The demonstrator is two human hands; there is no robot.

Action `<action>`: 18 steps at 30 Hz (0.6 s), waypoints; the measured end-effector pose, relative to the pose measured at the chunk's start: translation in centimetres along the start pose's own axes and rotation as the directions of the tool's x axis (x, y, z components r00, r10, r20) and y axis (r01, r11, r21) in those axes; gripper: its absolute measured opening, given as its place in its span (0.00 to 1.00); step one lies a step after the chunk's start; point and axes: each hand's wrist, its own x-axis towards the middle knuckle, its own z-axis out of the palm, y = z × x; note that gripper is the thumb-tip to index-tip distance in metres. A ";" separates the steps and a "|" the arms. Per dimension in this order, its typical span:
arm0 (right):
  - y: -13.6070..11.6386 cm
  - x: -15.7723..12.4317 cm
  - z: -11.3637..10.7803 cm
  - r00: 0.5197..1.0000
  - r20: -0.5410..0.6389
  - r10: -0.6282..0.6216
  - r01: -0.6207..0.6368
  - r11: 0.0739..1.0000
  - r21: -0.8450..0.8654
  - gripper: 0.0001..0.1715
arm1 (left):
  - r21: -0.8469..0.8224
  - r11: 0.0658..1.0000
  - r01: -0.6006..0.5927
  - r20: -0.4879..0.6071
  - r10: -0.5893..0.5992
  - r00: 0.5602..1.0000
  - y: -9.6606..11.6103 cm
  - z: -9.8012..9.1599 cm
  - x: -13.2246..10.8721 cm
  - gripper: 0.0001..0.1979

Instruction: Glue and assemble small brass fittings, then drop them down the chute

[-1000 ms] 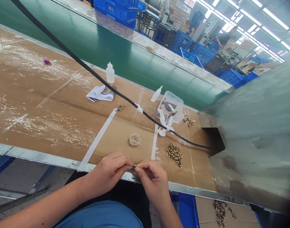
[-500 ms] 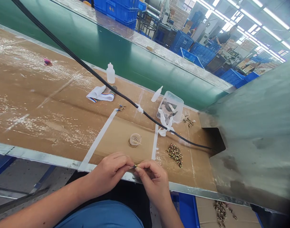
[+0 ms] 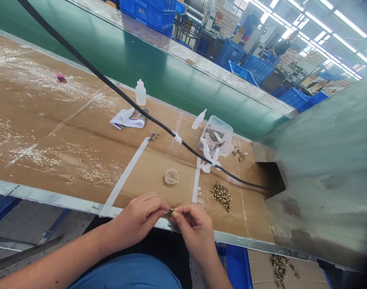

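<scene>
Hands, head view: left hand (image 3: 145, 214) and right hand (image 3: 194, 225) both pinch part (image 3: 171, 210) between fingertips, over near edge of counter (image 3: 51, 201), cup (image 3: 171, 176) beyond. Part small, dark with gold-coloured stretch; finish too small for me to read. I judge it light and stiff, maybe slippery, not very fragile. I'd hold opposite ends, thumb against forefinger, gently: hard squeeze could pop it loose. Similar-looking pieces (image 3: 221, 196) heaped to right.

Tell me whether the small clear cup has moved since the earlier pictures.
No: judged against the white tape strip to its left, the clear cup sits in the same spot.
</scene>
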 end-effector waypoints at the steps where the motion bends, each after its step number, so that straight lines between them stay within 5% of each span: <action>1: 0.0 0.0 0.0 1.000 0.001 -0.002 0.002 1.000 -0.004 0.08 | 0.000 1.000 0.002 0.002 -0.002 1.000 0.0 0.0 0.0 0.08; 18: 0.0 -0.1 0.0 0.999 -0.012 -0.032 0.032 0.999 -0.012 0.07 | -0.001 1.000 0.006 0.002 -0.006 1.000 0.0 0.0 -0.1 0.07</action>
